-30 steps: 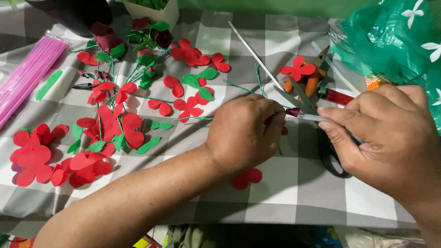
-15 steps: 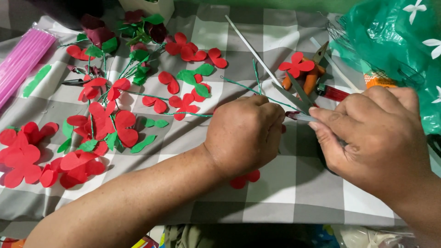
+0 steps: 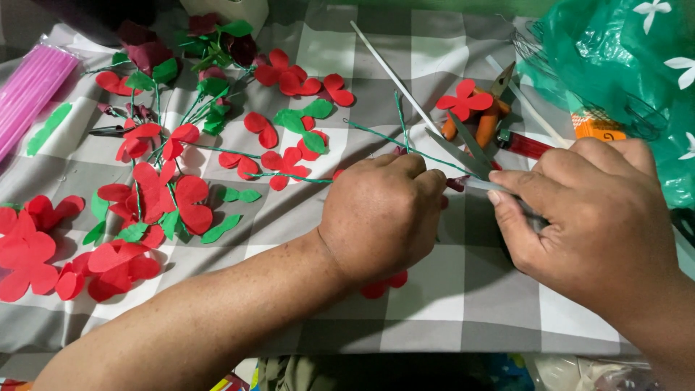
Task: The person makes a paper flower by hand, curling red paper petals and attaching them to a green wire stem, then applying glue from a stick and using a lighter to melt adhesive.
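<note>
My left hand [image 3: 380, 217] is closed in a fist over a red paper flower [image 3: 384, 284], whose petals stick out below it, and over thin green wire stems [image 3: 405, 137] that run up from it. My right hand [image 3: 586, 224] pinches a thin silvery tool [image 3: 483, 185] whose tip points into the left fist. The piece held inside the left fist is hidden.
Red paper flowers and green leaves on wire stems [image 3: 163, 188] lie scattered over the grey checked cloth [image 3: 449, 297] at the left. Orange-handled scissors [image 3: 486, 119], a white stick [image 3: 394, 76], pink straws [image 3: 29, 90] and a green plastic bag [image 3: 622, 65] lie around.
The view has shifted slightly. Both hands stay together at the same spot, the right fingers working the tool a little closer to the left fist.
</note>
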